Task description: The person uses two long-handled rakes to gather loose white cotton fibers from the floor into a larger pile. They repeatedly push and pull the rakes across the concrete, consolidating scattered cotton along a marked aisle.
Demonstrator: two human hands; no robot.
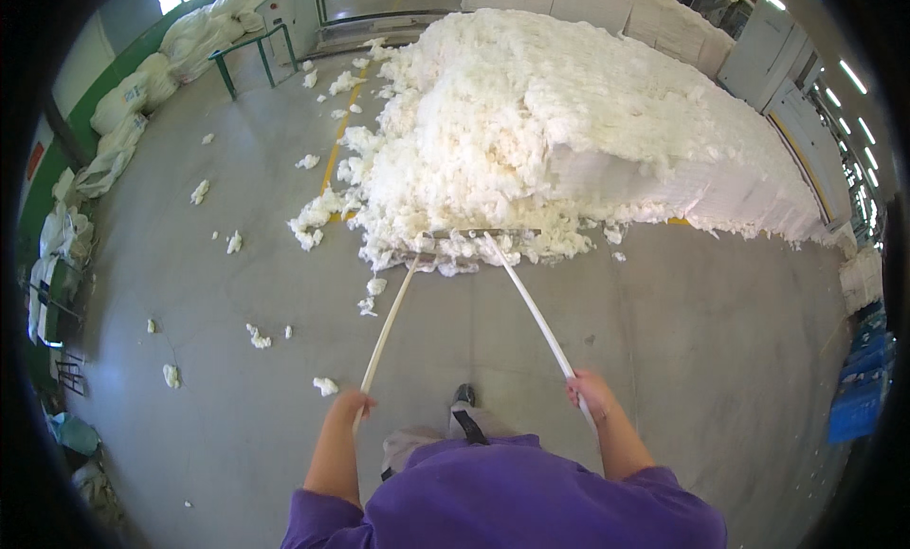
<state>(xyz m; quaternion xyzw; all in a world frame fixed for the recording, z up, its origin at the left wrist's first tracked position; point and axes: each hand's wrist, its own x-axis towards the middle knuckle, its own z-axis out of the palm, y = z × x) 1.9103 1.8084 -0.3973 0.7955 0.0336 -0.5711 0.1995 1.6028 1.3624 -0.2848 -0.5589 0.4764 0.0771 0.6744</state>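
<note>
Poles slanting inward to the front foot of a white, fluffy heap.
The left hand has its fingers wrapped round the left pole, the right hand round the other; both far ends meet the fluff low on the grey floor. A dark bar lies there, perhaps a tool's head, too covered to tell. Loose tufts dot the left side.

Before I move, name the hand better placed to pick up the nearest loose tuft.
Left, probably: the left hand is nearer the white tuft; the right hand is farther across. Each holds a white pole, so either would need freeing.
</note>
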